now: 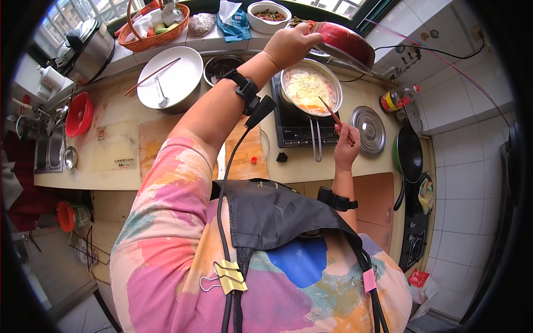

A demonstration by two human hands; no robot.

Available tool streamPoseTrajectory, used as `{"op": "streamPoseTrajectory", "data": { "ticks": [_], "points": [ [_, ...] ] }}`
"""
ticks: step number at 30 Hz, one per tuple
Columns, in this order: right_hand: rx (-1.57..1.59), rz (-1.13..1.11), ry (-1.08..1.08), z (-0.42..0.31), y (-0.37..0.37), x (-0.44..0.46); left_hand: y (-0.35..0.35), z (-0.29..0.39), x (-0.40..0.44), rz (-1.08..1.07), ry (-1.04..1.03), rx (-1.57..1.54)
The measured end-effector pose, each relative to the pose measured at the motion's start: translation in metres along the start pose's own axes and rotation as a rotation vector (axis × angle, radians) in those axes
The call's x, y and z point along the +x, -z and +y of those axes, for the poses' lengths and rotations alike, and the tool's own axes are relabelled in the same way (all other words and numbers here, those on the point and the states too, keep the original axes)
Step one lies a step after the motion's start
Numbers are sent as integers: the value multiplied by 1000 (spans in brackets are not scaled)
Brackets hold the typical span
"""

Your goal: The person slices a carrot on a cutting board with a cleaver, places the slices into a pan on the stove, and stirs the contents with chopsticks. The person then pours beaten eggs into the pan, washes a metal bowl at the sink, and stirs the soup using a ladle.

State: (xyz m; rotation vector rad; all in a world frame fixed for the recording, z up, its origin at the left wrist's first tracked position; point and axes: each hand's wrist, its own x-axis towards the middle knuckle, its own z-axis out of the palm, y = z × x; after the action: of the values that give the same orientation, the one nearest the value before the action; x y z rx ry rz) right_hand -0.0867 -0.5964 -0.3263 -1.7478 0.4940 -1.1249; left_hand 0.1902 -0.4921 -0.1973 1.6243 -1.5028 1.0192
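My left hand (291, 45) is closed on the edge of a red bowl (348, 45), which is tilted beyond and above the pan. My right hand (347, 140) grips a pair of wooden chopsticks (331, 112), their tips in the food. That food, a pale yellow and orange mixture (308, 89) like egg in liquid, fills much of a metal saucepan (338, 91). The pan sits on a black induction cooker (294, 137), its long wire handle (316, 141) pointing toward me. Whether anything is left inside the bowl is hidden from this angle.
Right of the cooker lie a metal lid (368, 131), a bottle (398, 98) and a green-edged frying pan (408, 154). A white basin (172, 69) holds a spoon, with a chopstick across it. A wooden cutting board (244, 152) is partly under my left arm. A basket (152, 40) stands behind.
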Motion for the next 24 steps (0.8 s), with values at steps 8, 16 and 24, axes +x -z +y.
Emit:
{"op": "streamPoseTrajectory", "data": {
  "ticks": [8, 16, 24],
  "points": [
    [-33, 117, 46, -12, 11, 19, -13, 8, -32, -18, 83, -90],
    [-20, 127, -176, -24, -5, 22, -31, 33, -68, -119, 265, -123],
    [112, 89, -155, -19, -20, 25, -43, 56, -82, -128, 361, -172]
  ]
}}
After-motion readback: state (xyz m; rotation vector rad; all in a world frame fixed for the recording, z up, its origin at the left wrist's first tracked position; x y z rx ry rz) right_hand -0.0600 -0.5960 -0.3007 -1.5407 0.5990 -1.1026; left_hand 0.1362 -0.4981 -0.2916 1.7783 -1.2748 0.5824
